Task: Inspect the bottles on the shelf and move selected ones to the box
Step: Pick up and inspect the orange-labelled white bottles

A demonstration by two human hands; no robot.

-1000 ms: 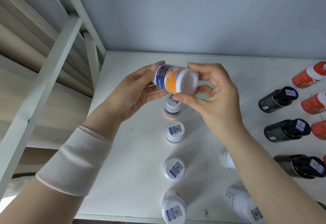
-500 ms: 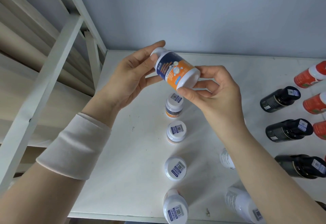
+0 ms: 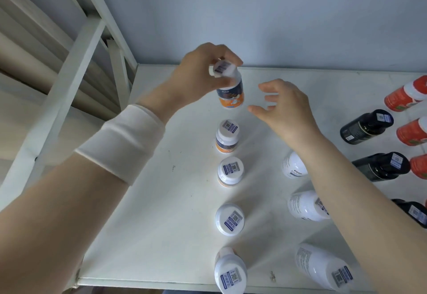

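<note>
The small white-capped bottle with a blue and orange label [image 3: 229, 85] has been turned upright and released by the right hand [image 3: 283, 108], now open beside it; it is gripped by its cap in the left hand [image 3: 201, 74].

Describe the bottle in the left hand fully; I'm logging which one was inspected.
The held bottle is a small white plastic one with a dark blue and orange label and a white cap bearing a code sticker. It is upright, slightly tilted, at the far end of the orange-labelled row on the white shelf. The left hand grips its cap; whether its base rests on the shelf is unclear. The open right hand is apart.
</note>
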